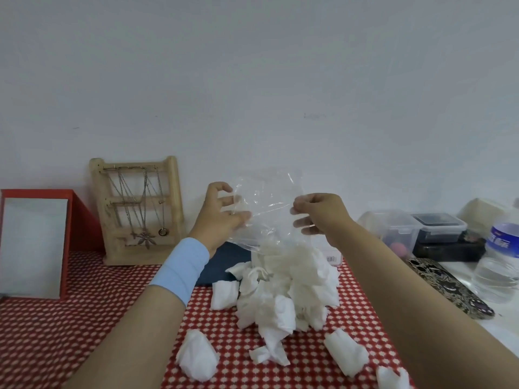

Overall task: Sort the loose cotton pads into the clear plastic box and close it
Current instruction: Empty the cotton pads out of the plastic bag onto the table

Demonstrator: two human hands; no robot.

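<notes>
Closest to me, stray cotton pads [198, 355] lie singly on the red-and-white checked tablecloth [84, 318], some by each forearm. Just beyond them the main heap of cotton pads [283, 287] sits in a loose mound on the cloth, its top reaching up into the mouth of a clear plastic bag [266, 203].

Both forearms reach forward and rise from the table, the left one wearing a pale blue wristband [182, 268]. The left hand [222, 217] pinches the bag's left edge, thumb pushed into the film and fingers curled above it. The right hand [317, 214] pinches the right edge, knuckles up and fingers bent. Between them the bag hangs above the heap.

Further back, a red-framed mirror [33, 245] and a wooden necklace stand [137, 209] lean at the wall on the left. On the right are a water bottle [500, 262] and a clear lidded container [393, 228].
</notes>
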